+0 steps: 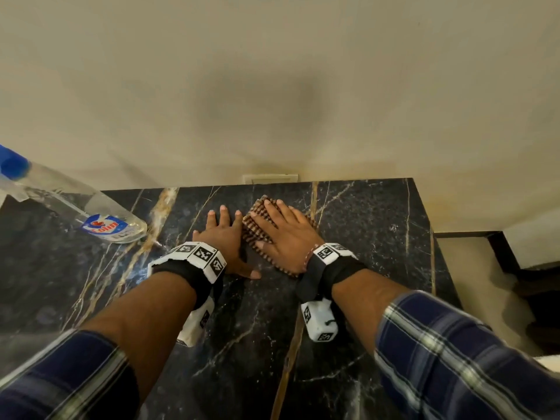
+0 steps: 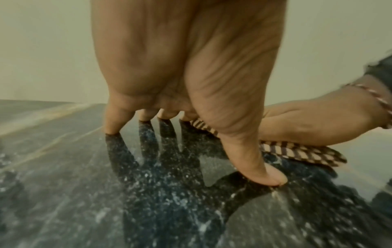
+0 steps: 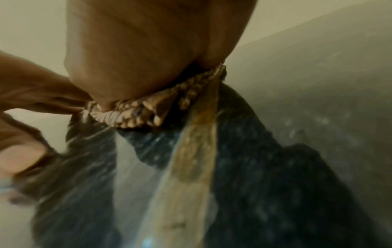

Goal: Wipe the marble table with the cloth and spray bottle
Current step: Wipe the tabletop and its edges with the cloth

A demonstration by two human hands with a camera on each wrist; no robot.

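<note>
Two flat hands [image 1: 257, 237], one cloth [image 1: 257, 231], one spray bottle [image 1: 75, 207], one marble table [image 1: 363, 237].

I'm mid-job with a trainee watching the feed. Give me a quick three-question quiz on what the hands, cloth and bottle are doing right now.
1. True or false: the right hand lies flat on the striped cloth.
2. What does the left hand touch? A) the spray bottle B) the bare marble table C) the wall
3. Fill in: the spray bottle stands to the ____ of both hands, held by neither.

Key
1. True; its fingers are spread straight over the cloth.
2. B; fingertips and thumb press the marble table beside the cloth.
3. Left.
</note>
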